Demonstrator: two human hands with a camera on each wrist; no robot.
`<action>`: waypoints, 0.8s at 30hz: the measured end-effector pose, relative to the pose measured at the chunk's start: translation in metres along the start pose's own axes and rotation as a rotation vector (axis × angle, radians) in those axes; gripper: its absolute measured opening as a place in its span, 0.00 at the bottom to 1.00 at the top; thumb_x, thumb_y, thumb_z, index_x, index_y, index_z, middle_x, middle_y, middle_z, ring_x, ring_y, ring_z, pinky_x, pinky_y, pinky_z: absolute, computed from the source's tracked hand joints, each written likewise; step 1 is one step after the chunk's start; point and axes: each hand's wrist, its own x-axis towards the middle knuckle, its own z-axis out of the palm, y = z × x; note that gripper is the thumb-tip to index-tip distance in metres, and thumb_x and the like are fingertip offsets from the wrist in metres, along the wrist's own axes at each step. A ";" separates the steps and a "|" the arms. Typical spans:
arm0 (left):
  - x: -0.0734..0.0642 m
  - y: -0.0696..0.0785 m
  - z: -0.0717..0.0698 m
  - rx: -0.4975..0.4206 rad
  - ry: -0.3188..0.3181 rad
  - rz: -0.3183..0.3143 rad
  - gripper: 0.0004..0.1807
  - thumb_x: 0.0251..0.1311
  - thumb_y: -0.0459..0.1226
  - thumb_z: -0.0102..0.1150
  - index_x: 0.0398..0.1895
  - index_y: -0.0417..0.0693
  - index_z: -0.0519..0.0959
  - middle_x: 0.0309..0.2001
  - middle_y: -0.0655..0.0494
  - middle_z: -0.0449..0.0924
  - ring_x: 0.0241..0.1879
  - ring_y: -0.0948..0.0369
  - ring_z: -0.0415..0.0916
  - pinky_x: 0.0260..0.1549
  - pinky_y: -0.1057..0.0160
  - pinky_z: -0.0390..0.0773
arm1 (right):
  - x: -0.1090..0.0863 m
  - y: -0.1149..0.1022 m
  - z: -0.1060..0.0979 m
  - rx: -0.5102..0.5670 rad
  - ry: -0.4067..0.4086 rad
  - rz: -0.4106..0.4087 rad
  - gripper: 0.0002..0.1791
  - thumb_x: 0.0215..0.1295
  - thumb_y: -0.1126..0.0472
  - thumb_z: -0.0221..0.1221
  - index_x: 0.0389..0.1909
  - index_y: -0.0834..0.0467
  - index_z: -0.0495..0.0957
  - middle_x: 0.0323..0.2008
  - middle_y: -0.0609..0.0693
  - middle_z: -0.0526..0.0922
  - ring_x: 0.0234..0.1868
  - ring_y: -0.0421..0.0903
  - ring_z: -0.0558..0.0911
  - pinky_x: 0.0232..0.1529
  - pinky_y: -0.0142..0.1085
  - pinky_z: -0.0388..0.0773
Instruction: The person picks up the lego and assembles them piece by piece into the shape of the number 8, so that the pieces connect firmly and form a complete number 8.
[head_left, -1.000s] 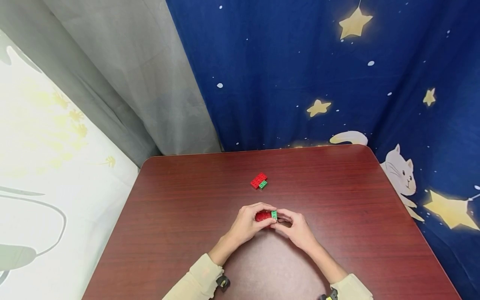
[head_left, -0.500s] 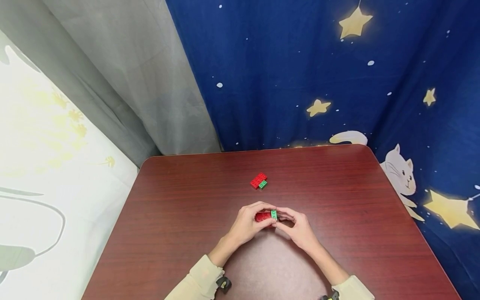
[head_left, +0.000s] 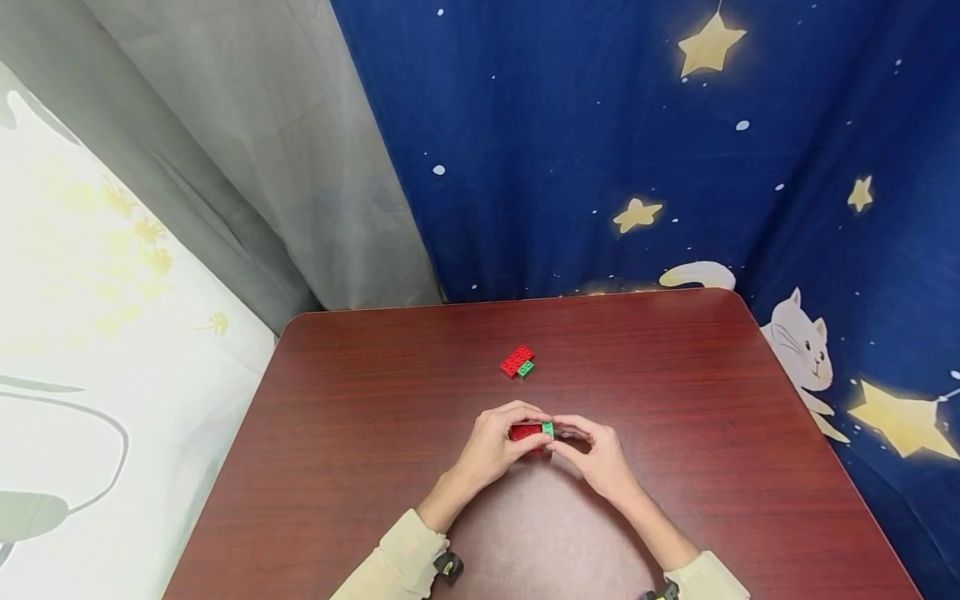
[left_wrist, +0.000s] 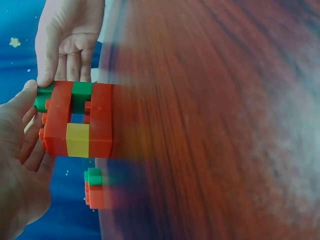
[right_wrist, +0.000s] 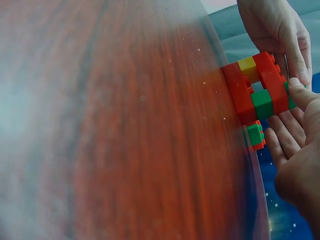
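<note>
My left hand (head_left: 489,443) grips a stack of toy bricks on the table, thumb at the near side and fingers at the far side. In the left wrist view, the stack has a lower red brick (left_wrist: 101,125), a yellow brick (left_wrist: 77,140) and a green brick (left_wrist: 82,96) as spacers, and an upper red brick (left_wrist: 59,122). A small green brick (head_left: 548,428) sits on top at the right end. My right hand (head_left: 600,460) pinches that end between thumb and fingers. Both thumbs meet at this green brick, and partly cover it.
Beyond the hands lies a red brick (head_left: 517,359) with a small green brick (head_left: 526,369) against its near right side. The brown wooden table (head_left: 360,400) ends at the back before a blue star curtain (head_left: 570,150) and a grey curtain (head_left: 247,150).
Both hands stay at the stack with only small finger shifts. My left thumb covers slightly more of the top green brick than half a second ago. The loose bricks have not moved.
</note>
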 end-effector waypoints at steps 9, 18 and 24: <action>-0.001 0.001 0.000 -0.021 0.007 0.009 0.16 0.60 0.41 0.79 0.51 0.53 0.90 0.46 0.64 0.89 0.48 0.71 0.84 0.46 0.62 0.84 | 0.001 -0.002 -0.001 -0.049 -0.008 0.003 0.20 0.59 0.70 0.76 0.53 0.62 0.87 0.46 0.55 0.91 0.46 0.54 0.91 0.48 0.42 0.86; -0.002 -0.005 0.000 -0.051 0.002 -0.009 0.15 0.61 0.41 0.79 0.51 0.55 0.90 0.47 0.68 0.88 0.49 0.68 0.85 0.47 0.62 0.83 | 0.000 -0.002 -0.001 -0.042 -0.022 0.007 0.20 0.60 0.70 0.76 0.54 0.63 0.87 0.45 0.54 0.91 0.46 0.54 0.90 0.47 0.47 0.86; 0.003 -0.013 -0.004 -0.103 -0.048 -0.016 0.13 0.68 0.41 0.73 0.54 0.52 0.89 0.49 0.65 0.88 0.50 0.66 0.85 0.48 0.62 0.85 | 0.000 -0.002 0.000 -0.041 -0.017 0.036 0.20 0.59 0.69 0.76 0.52 0.61 0.87 0.44 0.54 0.92 0.46 0.46 0.90 0.47 0.46 0.87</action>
